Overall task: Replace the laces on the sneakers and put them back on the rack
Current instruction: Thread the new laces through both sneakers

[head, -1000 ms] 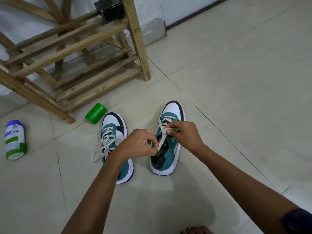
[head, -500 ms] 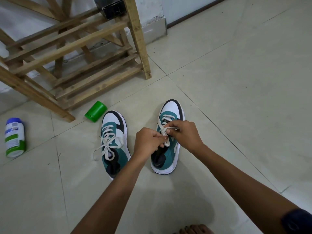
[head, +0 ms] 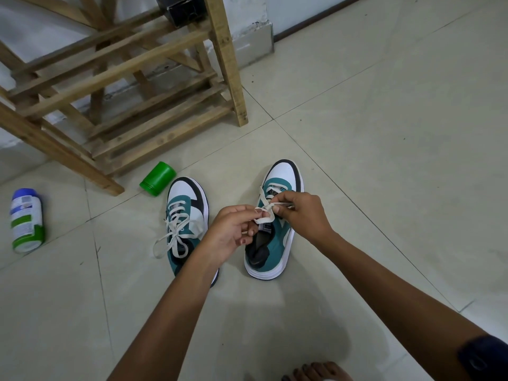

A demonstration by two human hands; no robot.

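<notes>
Two teal, white and black sneakers stand side by side on the tiled floor, toes pointing away. The left sneaker (head: 187, 215) carries a white lace tied in a loose bow (head: 173, 235). Over the right sneaker (head: 277, 243) both hands work its white lace (head: 265, 213). My left hand (head: 233, 232) pinches a loop of that lace near the tongue. My right hand (head: 299, 213) pinches the other strand just above the eyelets. The wooden shoe rack (head: 132, 94) stands behind the sneakers at the upper left, its slatted shelves bare.
A green cup (head: 158, 178) lies on its side by the rack's front leg, close to the left sneaker's toe. A white, blue and green bottle (head: 26, 220) lies at the far left. A dark box (head: 184, 6) sits by the rack's post. Toes of a bare foot (head: 316, 372) show at the bottom edge.
My left hand has moved right and up to meet my right hand over the right sneaker, drawing the lace into a small loop. The left sneaker's bow is now uncovered.
</notes>
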